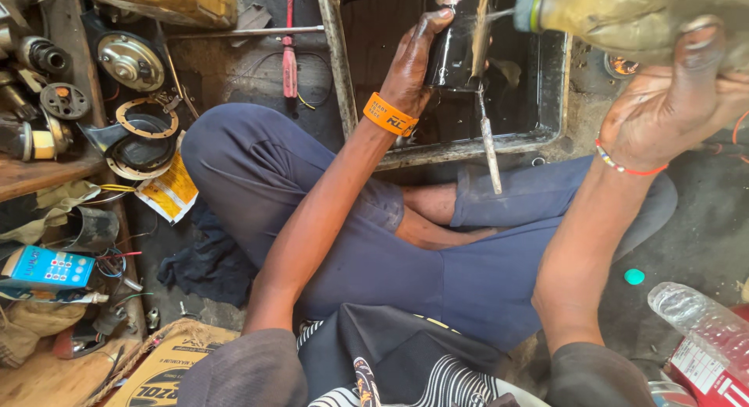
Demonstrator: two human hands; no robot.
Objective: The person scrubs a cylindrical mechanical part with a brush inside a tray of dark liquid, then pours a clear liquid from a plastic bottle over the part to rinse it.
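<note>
My left hand (413, 63), with an orange wristband, grips a black cylindrical part (455, 52) held over a dark metal tray (546, 103). My right hand (671, 103), wearing a beaded bracelet, holds a grimy yellowish plastic bottle (624, 17) tipped sideways. A thin stream of liquid runs from the bottle's neck onto the black part. A long metal tool (488, 145) leans over the tray's near rim. I sit cross-legged in dark blue trousers behind the tray.
At the left, a wooden shelf (47, 173) holds round metal parts (131, 61), a black bowl-shaped part (140, 149) and wires. A red-handled screwdriver (289, 63) lies on the floor. A clear plastic bottle (702, 321), green cap (634, 277) and cardboard box (156, 368) lie near me.
</note>
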